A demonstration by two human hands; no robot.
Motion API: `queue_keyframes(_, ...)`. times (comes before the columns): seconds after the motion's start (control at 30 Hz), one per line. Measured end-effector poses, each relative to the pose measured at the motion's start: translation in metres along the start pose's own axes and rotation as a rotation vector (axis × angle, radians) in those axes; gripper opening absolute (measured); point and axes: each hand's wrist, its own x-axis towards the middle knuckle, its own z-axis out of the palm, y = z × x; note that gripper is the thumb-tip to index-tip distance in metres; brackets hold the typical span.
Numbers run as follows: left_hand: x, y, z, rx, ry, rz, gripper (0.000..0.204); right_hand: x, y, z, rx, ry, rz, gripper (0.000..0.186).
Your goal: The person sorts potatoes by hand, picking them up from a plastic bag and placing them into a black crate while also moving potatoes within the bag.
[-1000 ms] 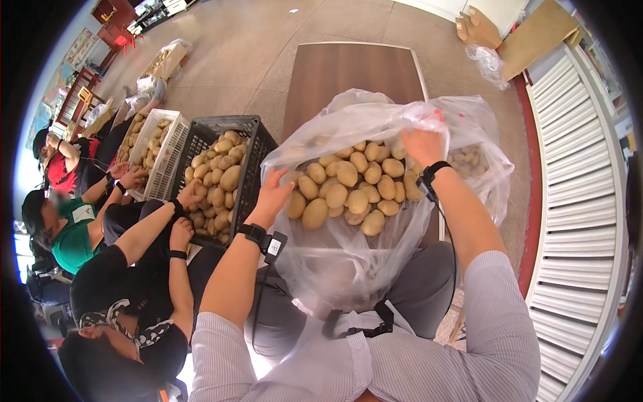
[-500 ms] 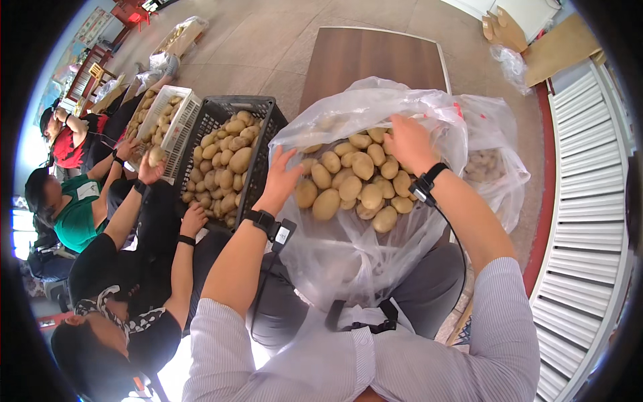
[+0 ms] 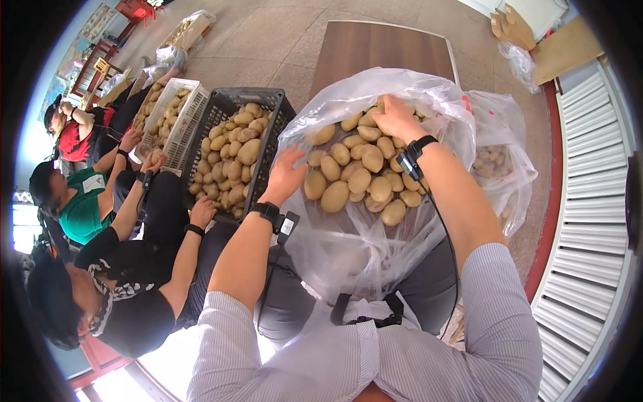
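At the far left of the frame, a co-worker in red (image 3: 75,142) sits beyond one in green (image 3: 86,204), and a third in black (image 3: 137,315) fills the lower left. In the upper left stands a white crate (image 3: 189,120) of potatoes, and that nearest co-worker has one hand (image 3: 153,163) at its near end, by a potato. The co-worker's other hand (image 3: 203,213) is at the near left edge of a black crate (image 3: 282,120), also heaped with potatoes, left of centre. Right of this crate, the wearer's left hand (image 3: 286,175) is at the left side of a clear plastic bag (image 3: 355,251), its fingers spread wide and nothing visible within them. The bag lies open in the middle of the frame, with loose potatoes (image 3: 360,179) piled inside. The right hand (image 3: 395,120) reaches into the upper part of the pile, fingers bent down; whether they close on a potato cannot be told. Behind the bag, at upper centre, is a brown tabletop (image 3: 382,57). Further right come a second plastic bag (image 3: 512,127) with potatoes and, along the right edge, a white radiator (image 3: 589,201).
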Motion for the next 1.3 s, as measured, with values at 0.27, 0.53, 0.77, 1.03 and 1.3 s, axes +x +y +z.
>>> queue_keyframes(0.27, -0.007, -0.016, -0.005, 0.201, -0.050, -0.006, 0.037, -0.081, -0.046, -0.005, 0.015, 0.363, -0.261, 0.031)
queue_keyframes(0.53, -0.016, 0.042, -0.002, -0.062, 0.049, -0.111, 0.033, -0.174, -0.092, 0.000, -0.197, -0.016, -0.390, 0.039)
queue_keyframes(0.77, -0.038, 0.077, -0.001, -0.243, 0.084, -0.078, 0.029, -0.174, -0.081, 0.029, -0.383, -0.019, -0.376, 0.037)
queue_keyframes(1.03, -0.054, 0.058, -0.005, -0.383, 0.014, -0.091, 0.030, -0.179, -0.102, 0.007, 0.235, 0.200, -0.302, 0.042)
queue_keyframes(1.3, -0.078, 0.085, 0.006, -0.450, -0.290, -0.251, 0.043, -0.214, -0.116, 0.018, 1.162, -0.314, 0.239, 0.017)
